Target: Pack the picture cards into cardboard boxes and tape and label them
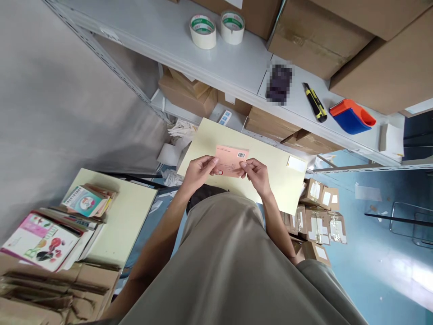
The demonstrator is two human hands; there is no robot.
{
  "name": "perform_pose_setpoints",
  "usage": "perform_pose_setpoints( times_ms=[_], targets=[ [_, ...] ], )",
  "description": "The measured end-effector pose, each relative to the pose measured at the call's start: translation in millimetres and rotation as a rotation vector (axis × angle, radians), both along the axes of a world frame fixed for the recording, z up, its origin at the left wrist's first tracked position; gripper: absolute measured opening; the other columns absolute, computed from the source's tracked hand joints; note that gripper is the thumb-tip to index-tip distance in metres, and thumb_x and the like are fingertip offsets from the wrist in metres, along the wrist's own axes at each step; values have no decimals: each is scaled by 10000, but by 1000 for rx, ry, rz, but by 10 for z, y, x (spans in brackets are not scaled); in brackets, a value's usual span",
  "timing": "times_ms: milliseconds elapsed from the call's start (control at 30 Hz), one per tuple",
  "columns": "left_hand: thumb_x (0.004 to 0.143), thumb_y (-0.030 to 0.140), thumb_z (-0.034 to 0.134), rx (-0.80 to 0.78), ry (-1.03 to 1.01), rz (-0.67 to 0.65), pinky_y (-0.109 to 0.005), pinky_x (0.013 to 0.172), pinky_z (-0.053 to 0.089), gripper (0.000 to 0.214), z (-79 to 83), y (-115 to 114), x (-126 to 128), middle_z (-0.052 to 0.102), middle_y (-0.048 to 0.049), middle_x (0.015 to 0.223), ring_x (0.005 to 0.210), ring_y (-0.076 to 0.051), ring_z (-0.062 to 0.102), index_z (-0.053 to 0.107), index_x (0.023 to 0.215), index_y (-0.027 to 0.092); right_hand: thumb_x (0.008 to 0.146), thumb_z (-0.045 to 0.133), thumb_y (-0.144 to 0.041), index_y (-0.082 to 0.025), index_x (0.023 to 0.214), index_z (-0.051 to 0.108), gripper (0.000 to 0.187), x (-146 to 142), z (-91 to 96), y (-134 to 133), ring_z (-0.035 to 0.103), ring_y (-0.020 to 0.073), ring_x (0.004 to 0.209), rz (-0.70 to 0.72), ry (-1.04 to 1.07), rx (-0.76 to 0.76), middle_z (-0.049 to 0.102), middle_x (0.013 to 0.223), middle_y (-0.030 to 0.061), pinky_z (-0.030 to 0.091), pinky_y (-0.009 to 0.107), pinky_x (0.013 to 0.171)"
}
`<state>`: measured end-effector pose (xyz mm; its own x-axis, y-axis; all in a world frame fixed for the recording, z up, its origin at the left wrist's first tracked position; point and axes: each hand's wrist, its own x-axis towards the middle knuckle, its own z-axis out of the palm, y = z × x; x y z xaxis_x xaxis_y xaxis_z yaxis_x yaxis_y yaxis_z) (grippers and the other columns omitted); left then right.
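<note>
A thin pink book (232,161) with a barcode at its upper right corner is held over the pale yellow table (206,137). My left hand (199,171) pinches its left edge between thumb and fingers. On the opposite edge, my right hand (256,175) grips it the same way. The printed side faces up towards me. Its thickness is hard to make out. A white label (297,163) lies on the table to the right of my right hand.
Above the table runs a grey shelf (152,40) with tape rolls (203,31), a yellow-black utility knife (315,103), an orange-blue tape dispenser (352,116) and cardboard boxes (314,40). Stacked books (43,239) stand at the left. Taped parcels (318,225) are on the floor at right.
</note>
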<state>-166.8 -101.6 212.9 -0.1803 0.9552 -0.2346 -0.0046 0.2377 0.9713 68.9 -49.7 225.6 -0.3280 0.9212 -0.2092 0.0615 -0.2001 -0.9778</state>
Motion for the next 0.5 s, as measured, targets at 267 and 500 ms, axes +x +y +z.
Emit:
perform_pose_setpoints(
  times_ms=[267, 500],
  targets=[
    [979, 827, 713, 108, 87, 80, -321, 837, 643, 655, -44, 3, -15, 862, -124, 1123, 1045, -262, 804, 836, 1117, 199, 963, 736, -836, -252, 1088, 788, 600, 22, -272, 2, 745, 190, 814, 58, 21, -14, 824, 972, 50, 566, 304, 652],
    [1037, 355, 769, 373, 348, 87, -257, 757, 612, 131, 118, -78, 300, 815, -44, 1027, 866, -162, 764, 796, 1018, 228, 823, 925, -608, -269, 1007, 693, 449, -277, -652, 56, 694, 177, 835, 4, 176, -91, 771, 897, -1, 603, 338, 835]
  ],
)
